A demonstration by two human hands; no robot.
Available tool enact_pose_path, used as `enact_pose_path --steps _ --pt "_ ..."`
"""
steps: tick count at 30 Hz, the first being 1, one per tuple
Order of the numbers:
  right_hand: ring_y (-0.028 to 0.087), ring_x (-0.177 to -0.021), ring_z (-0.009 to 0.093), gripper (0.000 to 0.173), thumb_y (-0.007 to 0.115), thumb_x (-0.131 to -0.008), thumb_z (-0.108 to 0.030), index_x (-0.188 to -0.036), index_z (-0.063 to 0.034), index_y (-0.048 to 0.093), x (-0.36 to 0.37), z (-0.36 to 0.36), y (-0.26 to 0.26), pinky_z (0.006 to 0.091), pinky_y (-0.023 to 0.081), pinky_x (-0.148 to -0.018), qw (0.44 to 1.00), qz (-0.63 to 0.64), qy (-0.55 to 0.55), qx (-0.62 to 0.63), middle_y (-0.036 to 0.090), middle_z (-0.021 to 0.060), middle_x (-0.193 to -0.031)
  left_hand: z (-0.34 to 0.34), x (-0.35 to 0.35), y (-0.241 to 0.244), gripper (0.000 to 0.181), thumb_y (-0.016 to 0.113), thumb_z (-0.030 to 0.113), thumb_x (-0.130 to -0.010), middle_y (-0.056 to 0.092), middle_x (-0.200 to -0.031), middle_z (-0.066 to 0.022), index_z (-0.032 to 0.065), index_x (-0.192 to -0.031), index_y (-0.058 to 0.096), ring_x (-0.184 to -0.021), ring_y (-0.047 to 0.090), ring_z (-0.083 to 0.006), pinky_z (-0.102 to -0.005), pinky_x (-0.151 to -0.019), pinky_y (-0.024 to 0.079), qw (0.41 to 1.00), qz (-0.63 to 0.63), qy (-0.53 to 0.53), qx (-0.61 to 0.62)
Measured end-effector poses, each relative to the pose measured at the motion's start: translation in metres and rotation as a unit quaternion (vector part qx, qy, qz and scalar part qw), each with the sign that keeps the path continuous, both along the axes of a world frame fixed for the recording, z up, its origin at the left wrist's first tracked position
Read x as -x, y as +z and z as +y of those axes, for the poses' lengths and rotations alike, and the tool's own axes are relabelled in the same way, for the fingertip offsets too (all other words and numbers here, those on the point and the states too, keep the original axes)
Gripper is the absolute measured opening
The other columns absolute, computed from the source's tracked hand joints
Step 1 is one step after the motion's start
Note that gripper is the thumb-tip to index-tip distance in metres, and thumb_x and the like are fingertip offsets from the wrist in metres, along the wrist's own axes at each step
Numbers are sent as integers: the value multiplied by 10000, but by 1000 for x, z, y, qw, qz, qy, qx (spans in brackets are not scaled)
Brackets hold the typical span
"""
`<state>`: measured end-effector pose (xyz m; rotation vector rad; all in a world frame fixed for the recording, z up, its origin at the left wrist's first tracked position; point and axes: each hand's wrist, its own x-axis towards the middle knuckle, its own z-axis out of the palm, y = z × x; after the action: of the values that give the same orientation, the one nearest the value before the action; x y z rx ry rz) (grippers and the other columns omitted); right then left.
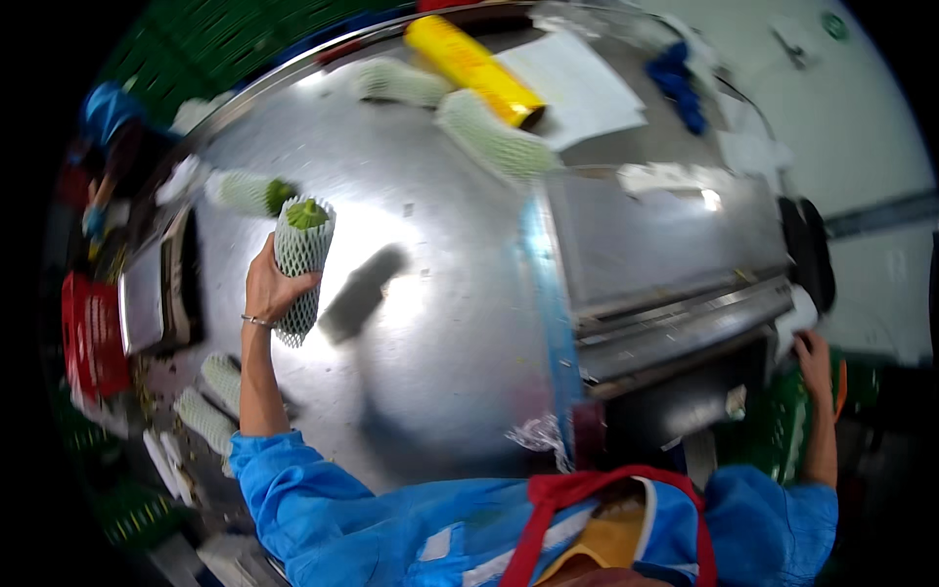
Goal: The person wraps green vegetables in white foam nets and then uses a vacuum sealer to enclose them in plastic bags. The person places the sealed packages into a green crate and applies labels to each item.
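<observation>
My left hand (277,287) grips a green vegetable in a white foam net sleeve (303,253), held above the steel table (455,308); its stem end shows at the top. Just behind it lies another green vegetable in a foam net (246,192). Two more net-sleeved pieces (205,420) rest near my left forearm. Far right, my right hand (810,354) reaches beside the white roll (796,319) at the end of the wrapping machine (660,242). Its fingertips are near or on the roll; the contact is not clear.
At the back are a yellow tube (473,70), white sheets (576,88), foam nets (499,139) and a blue cloth-like item (676,86). A scale-like device (154,290) and a red basket (94,334) stand left. A person in blue (114,117) is at the upper left.
</observation>
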<state>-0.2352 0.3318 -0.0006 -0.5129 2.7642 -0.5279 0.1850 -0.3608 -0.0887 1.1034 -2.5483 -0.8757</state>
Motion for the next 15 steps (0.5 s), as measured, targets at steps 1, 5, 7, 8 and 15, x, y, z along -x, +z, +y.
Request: enact_pose_path --steps 1,5,7,8,15 --pt "560 -642 125 201 525 -870 -142 -941 37 584 -5 9 -3 272 452 -601 1000 8 -8 6 585 65 -709 24 29 23 747 737 301 -523 645 -994 -152 47 -1189 512 -876 638 -266 -349 -781 498 998 19 -54 -1" --pt "567 -630 119 178 542 -845 -92 -960 33 597 -41 27 -19 251 464 -585 996 -2 -30 85 595 67 -705 132 170 100 707 721 356 -534 636 -953 -150 77 -1156 535 -838 623 -270 -361 -740 506 950 24 -285 124" --pt "563 -633 113 179 547 -845 -81 -974 33 598 -53 52 -29 244 459 -588 991 -11 -44 124 597 63 -711 185 233 119 618 710 375 -535 625 -861 -165 51 -1035 547 -764 611 -293 -391 -661 496 927 3 -345 148" --pt "557 -635 103 174 546 -845 -70 -977 33 597 -60 60 -28 237 452 -593 990 -19 -47 135 595 55 -714 207 262 124 580 692 391 -548 625 -841 -179 31 -975 537 -751 610 -315 -402 -650 492 912 -20 -379 157" --pt "552 -643 94 177 538 -857 -54 -1003 35 581 -63 147 -56 230 455 -607 973 -41 -76 214 606 57 -756 336 361 110 582 656 418 -593 622 -794 -210 -8 -969 532 -757 615 -366 -422 -691 500 867 -122 -421 236"
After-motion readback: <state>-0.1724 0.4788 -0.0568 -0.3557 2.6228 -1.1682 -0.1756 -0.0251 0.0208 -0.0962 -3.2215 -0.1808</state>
